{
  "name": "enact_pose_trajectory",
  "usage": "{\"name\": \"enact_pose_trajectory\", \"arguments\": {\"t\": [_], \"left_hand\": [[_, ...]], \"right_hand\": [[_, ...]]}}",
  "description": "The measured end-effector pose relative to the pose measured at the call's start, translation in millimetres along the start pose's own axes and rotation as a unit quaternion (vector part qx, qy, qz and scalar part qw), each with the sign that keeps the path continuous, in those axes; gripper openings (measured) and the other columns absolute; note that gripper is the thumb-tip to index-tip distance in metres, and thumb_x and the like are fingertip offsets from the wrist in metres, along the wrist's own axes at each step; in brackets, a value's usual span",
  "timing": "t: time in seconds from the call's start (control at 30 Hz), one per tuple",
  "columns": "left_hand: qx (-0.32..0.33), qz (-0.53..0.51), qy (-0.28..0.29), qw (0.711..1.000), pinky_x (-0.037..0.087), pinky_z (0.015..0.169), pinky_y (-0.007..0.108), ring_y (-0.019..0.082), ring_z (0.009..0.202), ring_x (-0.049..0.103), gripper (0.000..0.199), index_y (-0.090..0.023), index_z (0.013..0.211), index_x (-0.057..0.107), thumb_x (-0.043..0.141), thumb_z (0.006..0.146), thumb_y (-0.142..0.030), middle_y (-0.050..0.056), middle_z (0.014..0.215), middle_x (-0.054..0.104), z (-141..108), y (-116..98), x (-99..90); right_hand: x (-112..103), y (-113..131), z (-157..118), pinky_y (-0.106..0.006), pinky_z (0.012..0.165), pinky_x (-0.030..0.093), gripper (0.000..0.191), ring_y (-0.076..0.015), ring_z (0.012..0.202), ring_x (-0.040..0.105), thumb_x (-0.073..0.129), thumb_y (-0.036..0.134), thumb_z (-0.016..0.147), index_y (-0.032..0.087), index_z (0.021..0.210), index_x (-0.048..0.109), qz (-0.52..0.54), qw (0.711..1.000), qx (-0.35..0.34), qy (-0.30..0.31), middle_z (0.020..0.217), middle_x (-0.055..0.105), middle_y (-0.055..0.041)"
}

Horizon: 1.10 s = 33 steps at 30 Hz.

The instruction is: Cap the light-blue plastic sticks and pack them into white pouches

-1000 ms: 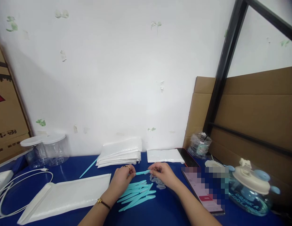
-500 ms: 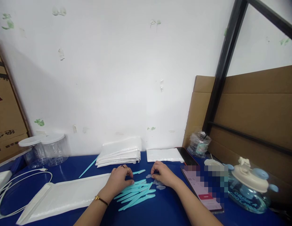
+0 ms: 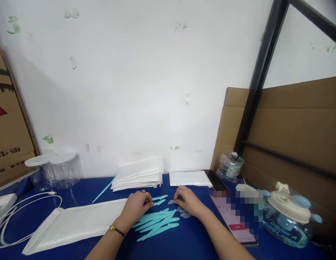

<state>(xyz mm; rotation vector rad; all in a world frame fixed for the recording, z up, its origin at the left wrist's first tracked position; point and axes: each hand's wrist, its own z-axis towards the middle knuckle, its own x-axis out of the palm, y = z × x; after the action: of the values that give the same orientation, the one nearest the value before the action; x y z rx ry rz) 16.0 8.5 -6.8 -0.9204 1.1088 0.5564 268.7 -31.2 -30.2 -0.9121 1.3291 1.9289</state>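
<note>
Several turquoise sticks (image 3: 157, 221) lie in an overlapping pile on the blue table. My left hand (image 3: 139, 206) is closed at the upper left of the pile, thumb and fingers pinched by the end of a turquoise stick (image 3: 160, 202); another stick lies just above that one. My right hand (image 3: 187, 199) is closed over a group of small translucent pieces (image 3: 184, 215), its fingertips beside one piece (image 3: 171, 202). Whatever is between the right fingertips is too small to make out. A white padded envelope (image 3: 78, 222) lies left of my left hand.
Behind are a stack of white envelopes (image 3: 138, 177), a single one (image 3: 189, 178) and a lone turquoise stick (image 3: 103, 190). Clear jars (image 3: 65, 171) and a white cable (image 3: 35, 196) are left. A phone (image 3: 234, 220), a cup (image 3: 230, 168) and a bottle (image 3: 287, 216) stand or lie right.
A turquoise stick at my left fingertips now lies apart from the pile, just below the upper stick. My right hand has hardly moved. The view has shifted slightly.
</note>
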Motion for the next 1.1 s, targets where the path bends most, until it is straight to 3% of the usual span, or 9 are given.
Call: {"name": "enact_pose_trajectory", "arguments": {"t": [0.2,0.5,0.87,1.0,1.1], "left_hand": [[0.006,-0.011,0.04,0.999,0.034,0.068,0.023,0.015,0.081,0.058,0.007,-0.025,0.08,0.066,0.061,0.075,-0.024,-0.003,0.085,0.065,2.6,-1.5,1.2],[-0.014,-0.002,0.029,0.999,0.033,0.07,0.026,0.016,0.08,0.059,0.006,-0.025,0.079,0.065,0.06,0.076,-0.024,-0.003,0.083,0.066,3.9,0.7,3.4],[0.0,-0.024,0.028,0.999,0.035,0.07,0.024,0.016,0.084,0.058,0.007,-0.025,0.081,0.066,0.06,0.076,-0.027,-0.002,0.086,0.066,9.5,-10.6,9.5],[0.003,-0.042,0.017,0.999,0.036,0.073,0.025,0.017,0.086,0.057,0.016,-0.025,0.087,0.065,0.061,0.075,-0.035,-0.001,0.089,0.064,0.2,-10.6,-0.8],[0.025,-0.072,0.054,0.996,0.038,0.067,0.023,0.016,0.081,0.057,0.02,-0.025,0.084,0.065,0.062,0.072,-0.041,-0.001,0.091,0.062,-8.2,-6.6,-7.1]], "right_hand": [[2.5,8.6,3.6,-0.024,0.074,0.04,0.01,-0.0169,0.086,0.056,0.062,0.012,0.075,0.021,0.078,0.065,-0.007,1.0,-0.003,0.001,0.092,0.06,-0.0021],[-5.4,1.7,0.5,-0.026,0.075,0.038,0.009,-0.017,0.086,0.056,0.062,0.013,0.074,0.022,0.076,0.066,-0.019,1.0,-0.007,0.006,0.088,0.062,-0.0008],[11.9,22.1,7.6,-0.028,0.081,0.036,0.006,-0.0177,0.089,0.056,0.063,0.017,0.076,0.021,0.074,0.066,-0.014,1.0,-0.019,0.001,0.089,0.062,-0.0009],[1.2,16.9,5.3,-0.028,0.08,0.039,0.009,-0.0173,0.087,0.057,0.062,0.016,0.077,0.022,0.08,0.067,0.014,0.999,-0.029,-0.018,0.092,0.062,-0.002],[-17.5,5.0,-0.7,-0.028,0.078,0.041,0.012,-0.0176,0.084,0.058,0.058,0.016,0.078,0.021,0.079,0.068,0.033,0.999,-0.02,-0.035,0.091,0.062,-0.0029]]}}
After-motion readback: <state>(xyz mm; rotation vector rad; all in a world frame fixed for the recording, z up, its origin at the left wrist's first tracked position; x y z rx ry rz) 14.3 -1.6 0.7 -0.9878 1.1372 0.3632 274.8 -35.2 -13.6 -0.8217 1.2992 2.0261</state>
